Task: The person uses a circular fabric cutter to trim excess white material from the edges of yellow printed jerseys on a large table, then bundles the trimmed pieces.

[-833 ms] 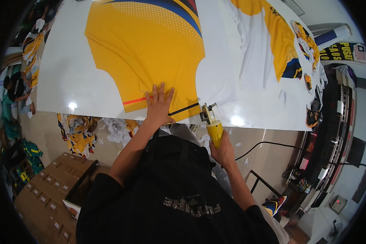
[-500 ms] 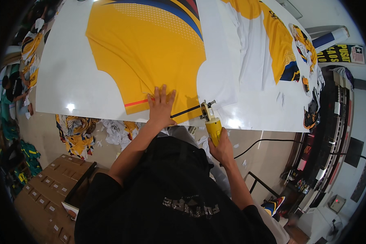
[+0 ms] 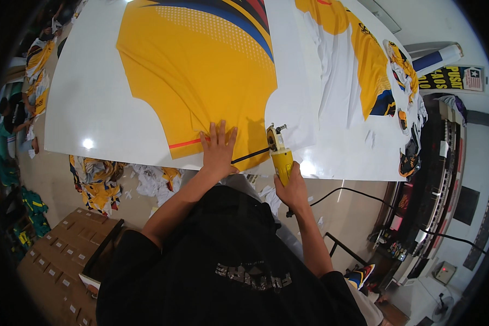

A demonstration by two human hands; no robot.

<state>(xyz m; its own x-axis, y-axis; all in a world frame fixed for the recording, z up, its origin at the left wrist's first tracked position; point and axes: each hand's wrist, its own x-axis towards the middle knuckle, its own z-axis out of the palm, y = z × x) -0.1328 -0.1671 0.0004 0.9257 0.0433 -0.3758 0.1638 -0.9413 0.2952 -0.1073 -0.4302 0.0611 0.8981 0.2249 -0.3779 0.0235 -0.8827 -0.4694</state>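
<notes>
My left hand lies on a yellow cut fabric panel with red and black stripes, fingers spread near its lower edge. My right hand grips a yellow electric fabric cutter by its body. The cutter's metal head sits at the panel's right edge, just above the black stripe, over white backing material. The panel rests on a large white table. To its right lies a rumpled white-and-yellow fabric piece.
Fabric scraps lie under the table's front. Brown cardboard is at lower left. A person is at the far left. A black cable runs rightward from the cutter toward dark long equipment at right.
My right hand and the cutter have moved forward along the panel's right edge, past the black stripe. My left hand stays on the fabric. The view has shifted slightly.
</notes>
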